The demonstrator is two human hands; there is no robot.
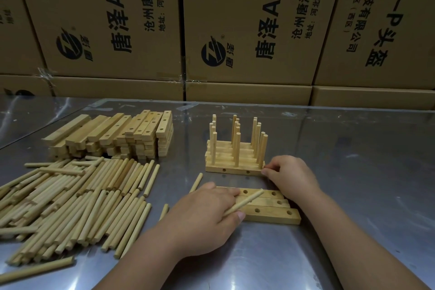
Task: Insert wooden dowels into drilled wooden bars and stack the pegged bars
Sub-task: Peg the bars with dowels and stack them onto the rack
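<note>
Left grip (204,216): at 6 o'clock, nearest. Thumb and curled fingers pinch one dowel (247,201) by its near end. The dowel lies slanted across the drilled bars (273,215).
Drilled bars: three, flat, side by side, touching, just past the left grip. Pale wood, square-edged, round holes facing up, all visible holes unfilled.
Right grip (292,176): at 1 o'clock of the bars. Bent fingertips are against the right end of the pegged stack (233,169). Pinching or only pressing: cannot tell.
Pegged stack: at 12 o'clock of the bars, close beyond. Several bars packed together, three columns of upright dowels, front face showing two side holes.
Risk 1: the dowel is low and slanted; pushed at that angle it would likely jam at the hole mouth or skid the loose bars apart.
Risk 2: an end push from the right grip could shift or tip the stack, its pegs being tall.
Loose dowels (70,207): heap at 9 o'clock on the tabletop (353,172); plain, smooth, light.
Bar pile (122,134): at 10 o'clock, unpegged.
Cartons (235,19): at 12 o'clock, farthest.
</note>
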